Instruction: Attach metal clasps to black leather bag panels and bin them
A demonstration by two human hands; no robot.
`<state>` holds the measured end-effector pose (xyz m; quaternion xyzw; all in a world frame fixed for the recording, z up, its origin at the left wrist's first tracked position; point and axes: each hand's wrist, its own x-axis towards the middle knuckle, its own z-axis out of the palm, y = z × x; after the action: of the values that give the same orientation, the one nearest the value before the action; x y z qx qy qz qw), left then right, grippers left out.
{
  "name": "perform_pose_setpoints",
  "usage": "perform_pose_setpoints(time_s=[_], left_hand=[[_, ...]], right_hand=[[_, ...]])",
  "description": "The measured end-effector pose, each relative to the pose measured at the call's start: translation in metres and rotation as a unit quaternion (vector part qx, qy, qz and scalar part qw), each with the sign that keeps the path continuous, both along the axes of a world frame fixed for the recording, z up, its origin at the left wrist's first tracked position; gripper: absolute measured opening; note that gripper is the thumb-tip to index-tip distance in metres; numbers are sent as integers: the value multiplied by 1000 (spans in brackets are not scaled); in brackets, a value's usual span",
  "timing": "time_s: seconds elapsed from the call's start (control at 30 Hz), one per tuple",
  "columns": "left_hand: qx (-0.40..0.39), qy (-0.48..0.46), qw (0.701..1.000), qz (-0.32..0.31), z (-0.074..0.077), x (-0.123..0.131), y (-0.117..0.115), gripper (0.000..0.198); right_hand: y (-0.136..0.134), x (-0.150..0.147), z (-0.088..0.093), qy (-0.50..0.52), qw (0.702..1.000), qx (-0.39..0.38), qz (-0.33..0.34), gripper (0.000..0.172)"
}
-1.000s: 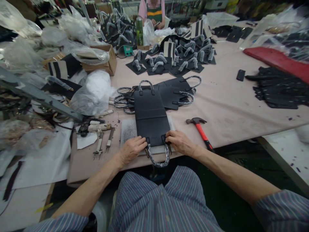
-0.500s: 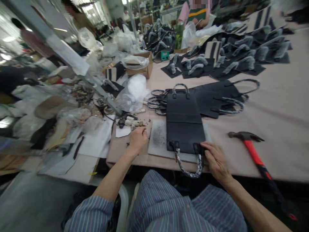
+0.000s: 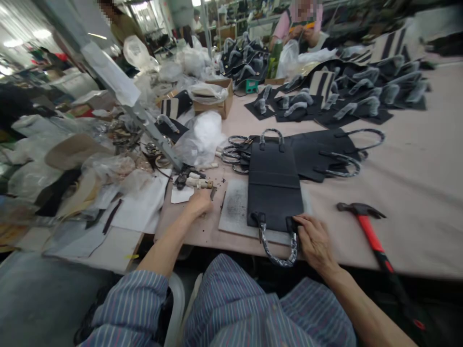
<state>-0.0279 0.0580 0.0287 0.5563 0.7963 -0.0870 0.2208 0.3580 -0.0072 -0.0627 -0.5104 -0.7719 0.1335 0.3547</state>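
My right hand (image 3: 314, 237) lies flat and open on the near right corner of the flat black leather bag panel (image 3: 275, 193), which rests on the grey rectangular pad (image 3: 234, 212), while my left hand (image 3: 198, 202), just left of that pad, curls over a small metal tool (image 3: 213, 193), gripping or not I cannot tell.

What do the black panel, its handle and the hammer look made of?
Panel: likely leather or faux leather, matte black, folding in creases. Handle: seemingly wrapped in clear plastic, glinting. Hammer: dark metal head; glossy red shaft, perhaps plastic-coated.
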Motion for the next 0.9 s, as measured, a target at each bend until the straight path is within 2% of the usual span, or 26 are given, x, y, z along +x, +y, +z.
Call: perform_pose_setpoints(time_s=[0.07,0.13,0.2,0.27,0.33,0.4,0.57,0.63,0.73,0.9], left_hand=[[-34,-53,998,15,-1,-4,3,13],[-30,-169,984,37,-5,-9,4,23],[19,-334,941,52,-8,-8,2,29],[70,-483,870,65,-9,3,-3,35],[95,-579,806,76,-8,26,-9,39],[103,-635,761,84,-10,56,-16,40],[159,-703,685,106,-28,126,-22,41],[165,-713,674,100,-37,141,-22,42],[180,-710,676,83,-44,151,-20,42],[230,-655,718,47,-44,152,-18,35]], right_hand=[[-1,-3,3,12,1000,-12,-3,32],[-1,-5,6,24,999,-22,-7,32],[0,-6,7,36,999,-26,-11,31],[0,-7,9,49,998,-27,-11,31],[0,-7,11,60,998,-29,-11,31],[0,-7,14,69,997,-30,-9,32],[0,-7,17,74,997,-30,-10,31],[1,-7,16,74,997,-25,-9,30],[1,-7,15,79,997,-18,-9,29],[1,-6,16,87,996,-19,-11,29]])
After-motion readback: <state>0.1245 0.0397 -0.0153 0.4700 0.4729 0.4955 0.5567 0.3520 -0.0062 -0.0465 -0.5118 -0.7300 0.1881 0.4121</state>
